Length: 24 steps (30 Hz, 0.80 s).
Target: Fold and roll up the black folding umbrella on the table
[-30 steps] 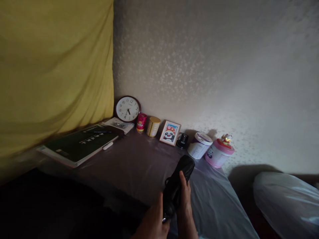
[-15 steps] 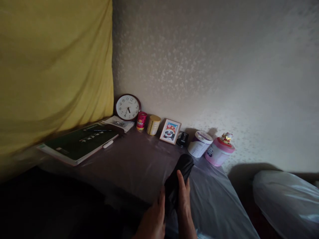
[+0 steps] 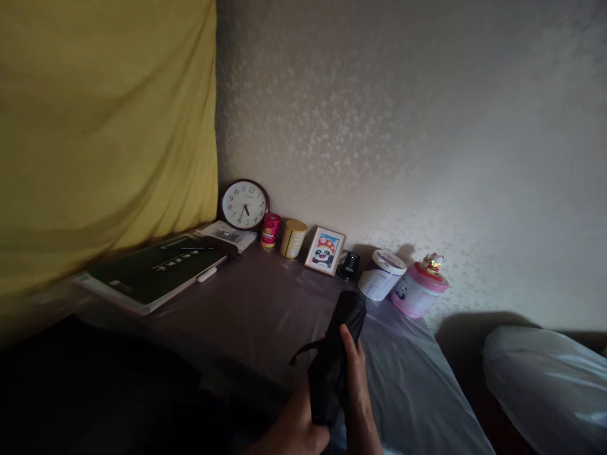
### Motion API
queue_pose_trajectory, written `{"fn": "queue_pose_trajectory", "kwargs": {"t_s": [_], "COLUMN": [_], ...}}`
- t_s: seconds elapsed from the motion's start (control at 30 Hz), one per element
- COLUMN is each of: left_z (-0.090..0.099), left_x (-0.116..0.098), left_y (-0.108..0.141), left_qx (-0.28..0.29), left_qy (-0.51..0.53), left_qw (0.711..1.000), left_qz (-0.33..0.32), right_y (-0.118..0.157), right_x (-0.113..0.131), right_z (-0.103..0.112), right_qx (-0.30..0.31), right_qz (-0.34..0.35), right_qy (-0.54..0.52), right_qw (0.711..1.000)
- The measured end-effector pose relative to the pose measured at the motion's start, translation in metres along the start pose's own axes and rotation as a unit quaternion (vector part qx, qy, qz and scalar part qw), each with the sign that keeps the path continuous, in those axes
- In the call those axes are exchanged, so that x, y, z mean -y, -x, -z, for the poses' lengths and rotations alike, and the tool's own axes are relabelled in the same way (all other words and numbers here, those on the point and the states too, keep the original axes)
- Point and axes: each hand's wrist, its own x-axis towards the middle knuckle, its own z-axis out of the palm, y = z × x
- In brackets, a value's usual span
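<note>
A black folded umbrella (image 3: 336,360) is held up between my two hands over the near edge of the table. My right hand (image 3: 356,379) grips its right side, with the thumb lying along the top. At the lower left, my left hand (image 3: 300,420) is wrapped round the umbrella's near end, most of its fingers hidden underneath. A thin dark strap (image 3: 306,349) sticks out to the left from the umbrella's middle.
Along the wall stand a round clock (image 3: 245,204), a red can (image 3: 270,230), a yellow canister (image 3: 293,239), a panda picture frame (image 3: 325,251), a small black object (image 3: 348,266), a white tub (image 3: 381,275) and a pink tub (image 3: 418,289). A large green book (image 3: 156,272) lies left.
The umbrella has turned in my hands, and its strap now sticks out to the left. My left hand has shifted down to the near end.
</note>
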Motion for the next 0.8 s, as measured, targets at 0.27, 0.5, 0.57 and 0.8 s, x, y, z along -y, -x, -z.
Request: {"fn": "queue_pose_trajectory", "kwargs": {"t_s": [0.27,0.5,0.57,0.8], "left_z": [0.001,0.004,0.002,-0.004], "left_x": [0.009,-0.039,-0.032,0.005], "left_y": [0.000,0.007,0.006,0.000], "left_qx": [-0.051,0.071,0.055,-0.057], "left_qy": [-0.123,0.178,0.129,-0.256], "left_qw": [0.989,0.978,0.986,0.965], "left_qz": [-0.063,0.078,0.086,0.000], "right_y": [-0.003,-0.001,-0.003,-0.006], "right_x": [-0.008,0.002,0.001,-0.007], "right_z": [0.005,0.005,0.003,-0.002], "right_qx": [-0.025,0.057,0.033,-0.046], "right_qz": [-0.019,-0.128,-0.093,-0.018], "right_qy": [-0.009,-0.075,-0.043,0.029], "right_qw": [0.999,0.987,0.994,0.998]}}
